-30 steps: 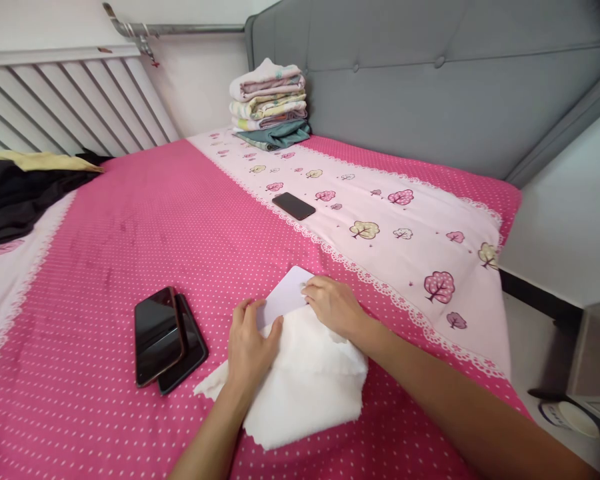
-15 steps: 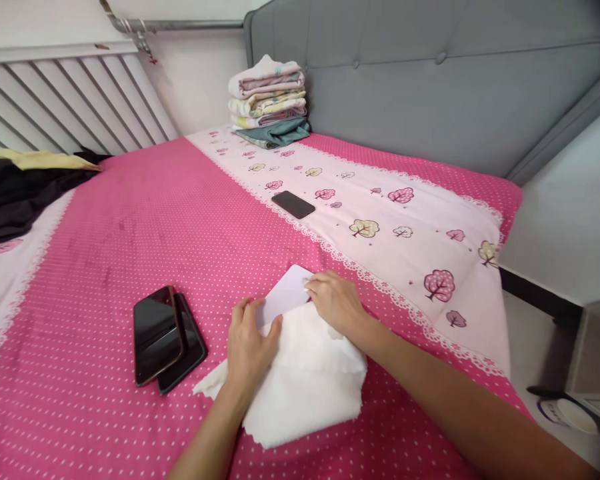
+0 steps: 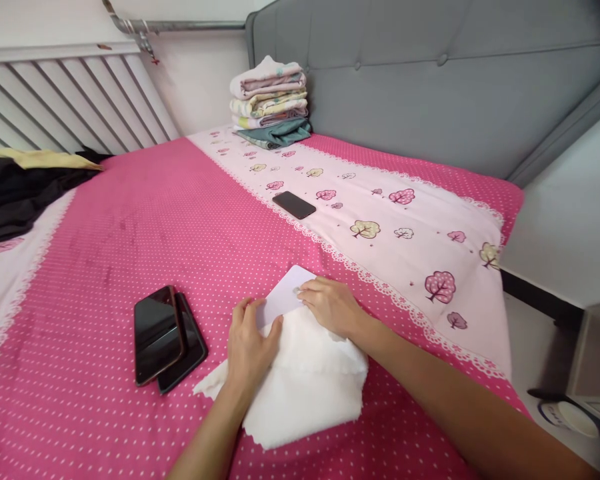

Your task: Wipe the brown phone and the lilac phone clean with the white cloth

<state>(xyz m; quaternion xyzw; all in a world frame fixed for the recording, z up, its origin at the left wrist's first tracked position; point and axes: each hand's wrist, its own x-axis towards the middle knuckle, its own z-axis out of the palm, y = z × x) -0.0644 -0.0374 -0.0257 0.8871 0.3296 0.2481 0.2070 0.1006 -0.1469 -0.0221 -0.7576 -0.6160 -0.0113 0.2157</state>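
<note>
A white cloth point(image 3: 300, 387) lies on the pink dotted bedsheet point(image 3: 130, 233) in front of me. A flat pale device point(image 3: 286, 295) pokes out from under its far edge. My left hand point(image 3: 249, 347) lies flat on the cloth and the device's near corner, fingers stretched out. My right hand point(image 3: 330, 305) presses a bunched bit of cloth onto the device, fingers curled. Left of my hands, two dark phones point(image 3: 165, 337) are stacked on the sheet.
Another black phone point(image 3: 294, 205) lies further back on the pale tree-patterned strip point(image 3: 405, 227). A pile of folded clothes point(image 3: 270, 103) sits against the grey headboard point(image 3: 430, 87). Dark and yellow garments point(image 3: 20, 187) lie at the left. The bed edge drops off at the right.
My right hand has slid slightly left over the device with the cloth. The left hand has stayed put.
</note>
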